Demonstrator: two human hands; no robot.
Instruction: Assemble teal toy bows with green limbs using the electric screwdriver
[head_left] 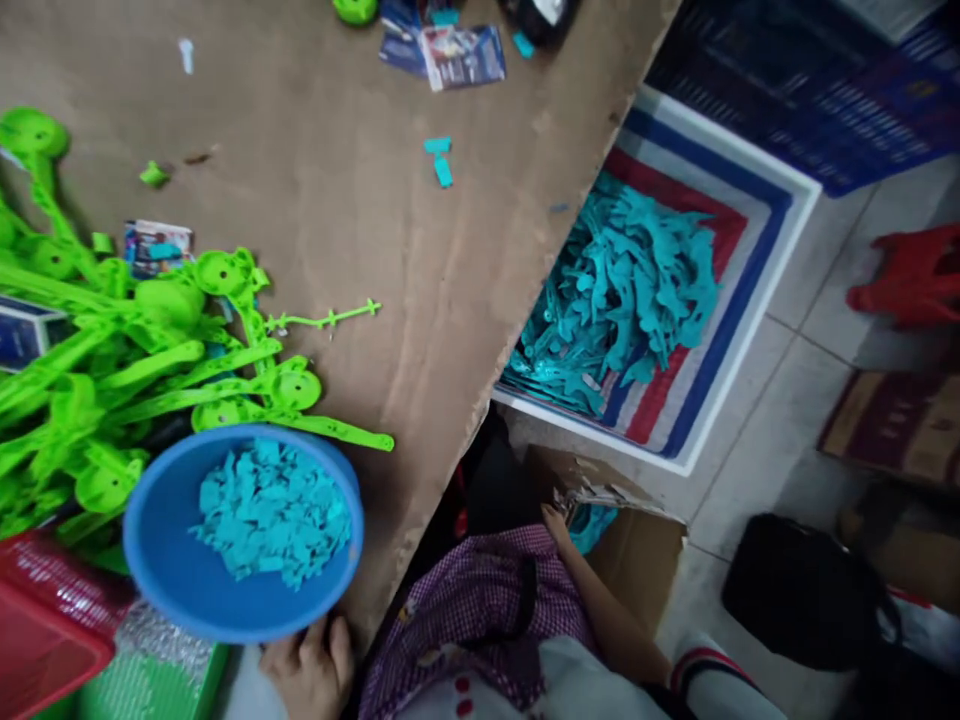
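Observation:
A round blue bowl stands near the cardboard-covered table's edge, partly filled with small turquoise plastic pieces. My left hand lies at the near side of the bowl, its fingers apart and their tips close to or against the bowl's underside. No object shows in that hand. Down beside my lap, my right hand reaches to the rim of an open cardboard box. Its fingers are mostly hidden, so any hold is unclear. Turquoise plastic parts show inside that box next to the hand.
Bright green plastic parts are heaped on the table's left. A red basket stands at lower left. Beyond the table edge, a white-rimmed tray holds a turquoise pile. A blue crate and black bag are farther right.

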